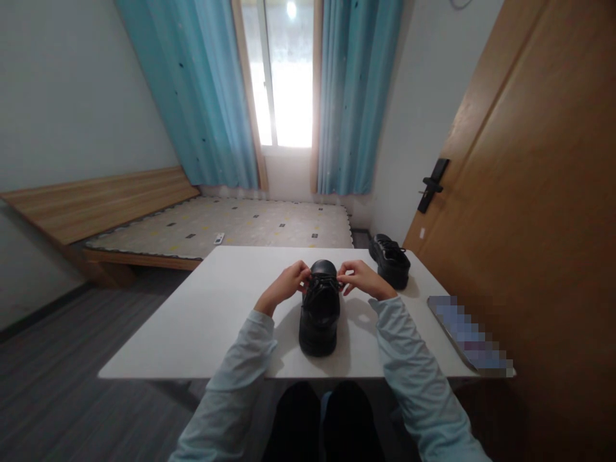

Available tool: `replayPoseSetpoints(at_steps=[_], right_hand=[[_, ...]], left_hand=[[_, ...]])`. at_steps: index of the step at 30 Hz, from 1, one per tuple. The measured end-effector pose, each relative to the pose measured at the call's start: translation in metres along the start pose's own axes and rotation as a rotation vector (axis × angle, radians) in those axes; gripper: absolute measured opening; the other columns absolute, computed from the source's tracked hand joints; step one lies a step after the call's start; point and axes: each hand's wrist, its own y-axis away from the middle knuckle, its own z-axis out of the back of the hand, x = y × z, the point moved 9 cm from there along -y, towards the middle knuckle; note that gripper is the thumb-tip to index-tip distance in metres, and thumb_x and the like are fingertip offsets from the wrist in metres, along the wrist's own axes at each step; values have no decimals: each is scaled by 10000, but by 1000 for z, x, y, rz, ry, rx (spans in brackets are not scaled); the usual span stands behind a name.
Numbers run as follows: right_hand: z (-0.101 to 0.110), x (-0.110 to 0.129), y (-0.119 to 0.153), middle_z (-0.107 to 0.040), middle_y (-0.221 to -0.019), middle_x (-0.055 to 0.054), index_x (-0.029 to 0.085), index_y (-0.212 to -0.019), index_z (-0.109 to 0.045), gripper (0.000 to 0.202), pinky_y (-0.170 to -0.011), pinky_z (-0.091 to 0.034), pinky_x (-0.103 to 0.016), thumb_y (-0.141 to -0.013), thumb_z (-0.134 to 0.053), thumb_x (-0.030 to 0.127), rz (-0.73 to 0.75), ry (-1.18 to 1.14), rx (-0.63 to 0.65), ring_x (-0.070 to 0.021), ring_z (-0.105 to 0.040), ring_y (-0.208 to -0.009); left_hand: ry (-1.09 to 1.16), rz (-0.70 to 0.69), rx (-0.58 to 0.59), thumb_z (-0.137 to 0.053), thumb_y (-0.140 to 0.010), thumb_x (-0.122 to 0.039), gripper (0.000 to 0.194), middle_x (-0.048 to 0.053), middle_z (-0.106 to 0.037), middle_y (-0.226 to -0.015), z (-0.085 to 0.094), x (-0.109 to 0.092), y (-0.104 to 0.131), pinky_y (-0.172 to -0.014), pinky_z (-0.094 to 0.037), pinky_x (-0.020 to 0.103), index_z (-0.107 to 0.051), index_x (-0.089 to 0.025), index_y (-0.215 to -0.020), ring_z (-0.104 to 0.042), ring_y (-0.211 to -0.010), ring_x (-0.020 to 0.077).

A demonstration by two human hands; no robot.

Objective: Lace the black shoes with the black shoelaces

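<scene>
A black lace-up shoe [318,321] stands upright on the white table, its heel toward me and its toe pointing away. On the left side of its laces, my left hand [292,281] is closed in a pinch on a lace. From the right side my right hand [359,277] pinches the lace too, thumb and forefinger together. Dark laces [323,280] cross the shoe between my hands; their exact knot or loop is too small to make out. A second black shoe [392,264] rests at the table's back right, beyond my right hand.
The white table [192,333] spans the space before me. A flat, blurred-out object [466,337] lies along its right edge. Behind are a bed [260,224] with a small white item [219,239], blue curtains and a window. A wooden door [539,192] stands close on the right.
</scene>
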Motion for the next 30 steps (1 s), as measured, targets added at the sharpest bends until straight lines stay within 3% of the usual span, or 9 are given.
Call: replayPoseSetpoints(at_steps=[7, 18, 25, 30], right_hand=[[4, -7, 0, -652, -747, -31, 120, -569, -516, 236, -538, -590, -258, -611, -739, 187, -18, -94, -34, -119, -657, -563], [7, -21, 0, -654, -633, -29, 112, -528, -532, 197, -563, -585, -254, -579, -722, 117, -105, -141, -45, -137, -670, -543], [17, -25, -3, -640, -524, -23, 110, -583, -556, 142, -538, -582, -240, -628, -678, 56, -122, -126, -147, -143, -666, -510], [11, -26, -1, -652, -533, -34, 117, -579, -547, 167, -559, -589, -251, -655, -688, 69, -146, -87, -84, -140, -666, -523]], left_hand=[[231, 168, 45, -553, -860, -369, 248, 18, -588, -761, -1, 13, 6, -617, -556, 268, -470, -146, -792, -607, -685, 105], [324, 230, 38, -558, -875, -310, 222, 13, -584, -711, 0, 24, 7, -691, -582, 325, -466, -139, -767, -634, -689, 115], [378, 256, 8, -589, -854, -318, 228, 10, -590, -713, -2, 27, 7, -731, -577, 382, -455, -144, -794, -640, -685, 128], [373, 237, 19, -588, -853, -317, 227, -5, -576, -708, -2, 25, 6, -722, -578, 377, -448, -150, -790, -636, -673, 121]])
